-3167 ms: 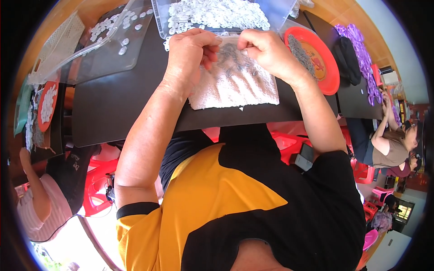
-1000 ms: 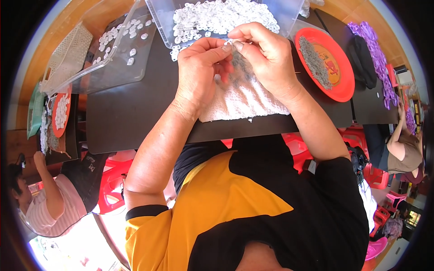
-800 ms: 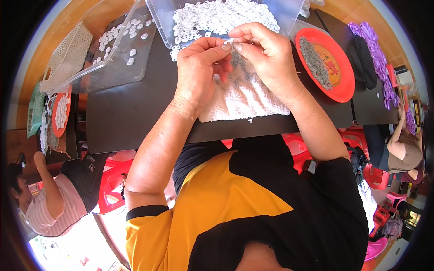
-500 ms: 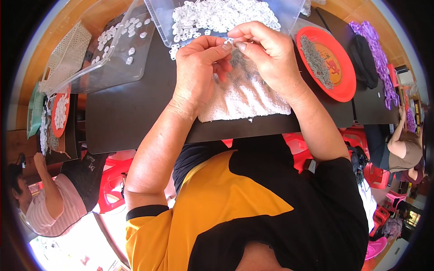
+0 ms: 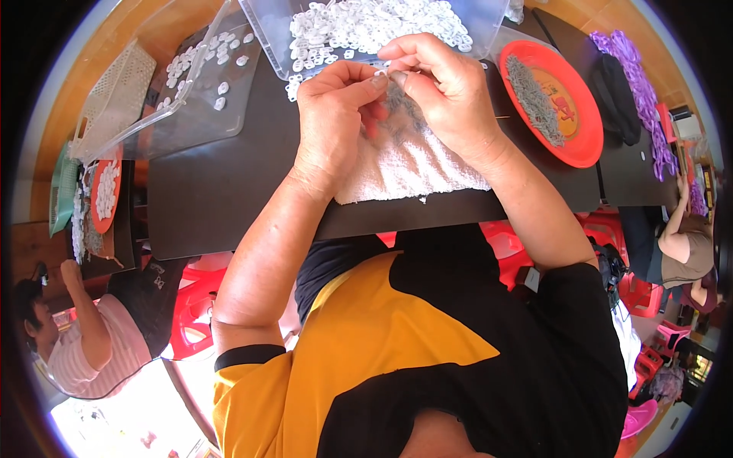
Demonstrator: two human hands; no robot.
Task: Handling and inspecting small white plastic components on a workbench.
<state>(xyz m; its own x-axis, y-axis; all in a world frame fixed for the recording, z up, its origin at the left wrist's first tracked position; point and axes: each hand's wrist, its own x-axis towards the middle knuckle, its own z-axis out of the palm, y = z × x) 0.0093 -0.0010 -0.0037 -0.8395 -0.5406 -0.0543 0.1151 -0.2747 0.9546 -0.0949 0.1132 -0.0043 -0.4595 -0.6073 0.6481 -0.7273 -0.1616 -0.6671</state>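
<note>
Over a white towel (image 5: pixel 416 164), my two hands meet fingertip to fingertip. My left hand (image 5: pixel 332 114) pinches a small white plastic piece (image 5: pixel 381 72) between thumb and forefinger, mostly covered by the fingertips. Thumb and fingers of my right hand (image 5: pixel 450 95) are closed at the same spot; what they grip is too small to make out. Small grey thin pieces (image 5: pixel 401 103) lie on the towel under the hands. Just beyond the hands, a clear plastic bin (image 5: pixel 263 38) holds a heap of white plastic pieces (image 5: pixel 378 30).
To the right is a red plate (image 5: pixel 584 141) with a pile of grey thin pieces (image 5: pixel 534 99). A clear tray (image 5: pixel 191 133) with scattered white pieces stands left. Beyond the plate lie a black cloth-like item (image 5: pixel 615 99) and purple strands (image 5: pixel 634 84). People work at both sides.
My right hand has shifted slightly left and up, its fingertips closer to the left hand's. My left hand stays nearly still. The whole view has moved a little.
</note>
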